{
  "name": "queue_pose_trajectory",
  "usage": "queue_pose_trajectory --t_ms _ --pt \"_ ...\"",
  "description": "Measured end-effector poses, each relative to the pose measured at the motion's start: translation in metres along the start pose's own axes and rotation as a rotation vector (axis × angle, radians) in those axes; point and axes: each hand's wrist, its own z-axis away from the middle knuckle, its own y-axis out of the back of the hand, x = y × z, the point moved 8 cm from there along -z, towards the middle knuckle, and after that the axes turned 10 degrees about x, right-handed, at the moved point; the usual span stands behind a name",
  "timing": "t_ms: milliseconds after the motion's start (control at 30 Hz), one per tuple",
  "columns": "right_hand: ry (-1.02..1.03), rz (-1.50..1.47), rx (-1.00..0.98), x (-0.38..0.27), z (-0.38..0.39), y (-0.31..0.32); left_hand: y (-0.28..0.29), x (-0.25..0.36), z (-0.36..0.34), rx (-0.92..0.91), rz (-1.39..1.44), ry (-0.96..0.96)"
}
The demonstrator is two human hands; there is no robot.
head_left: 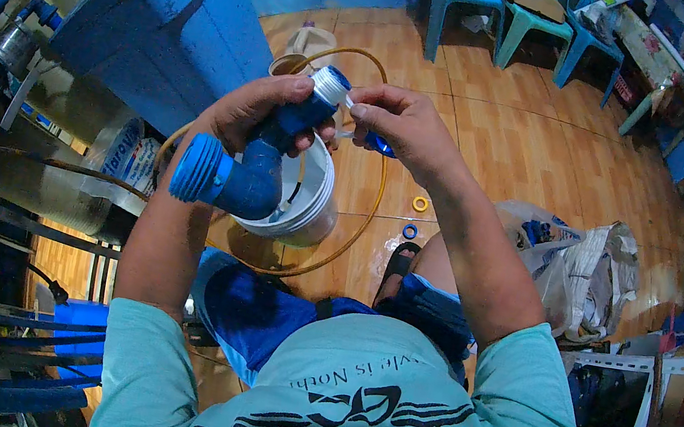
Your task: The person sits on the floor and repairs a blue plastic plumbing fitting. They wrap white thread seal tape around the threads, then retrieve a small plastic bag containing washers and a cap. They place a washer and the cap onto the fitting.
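My left hand [243, 109] is wrapped round a dark blue pipe fitting [261, 171] with an elbow, holding it over a white bucket [322, 215]. A bare blue threaded end [203, 170] points left. White tape covers the upper threaded end [328, 85]. Beside that end, my right hand [406, 129] pinches a strip of white thread seal tape [348, 102] between thumb and forefinger. Something blue, perhaps the tape's spool [381, 144], shows under the right fingers, partly hidden.
A yellow-brown hose [380, 193] loops round the bucket. On the wood-look floor lie a yellow ring [421, 204] and a blue ring [409, 231]. Plastic bags [594, 274] sit at right, a big blue container [151, 28] at left, and plastic stools [458, 7] far back.
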Motion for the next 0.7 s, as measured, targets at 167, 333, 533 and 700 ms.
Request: queue_pose_trajectory --t_ms 167,333,533,700 --pt "0.006 0.023 0.054 -0.001 -0.003 0.009 -0.005 -0.01 -0.005 -0.074 0.158 0.048" --pt "-0.008 -0.003 0.04 -0.006 0.0 0.014 -0.003 -0.018 -0.009 -0.103 0.202 0.04" --pt "-0.08 -0.154 -0.131 0.003 0.001 0.012 -0.001 -0.024 -0.013 -0.126 0.203 0.029" --pt "-0.139 -0.239 -0.355 0.008 0.013 0.005 -0.01 -0.019 -0.012 -0.142 0.117 0.01"
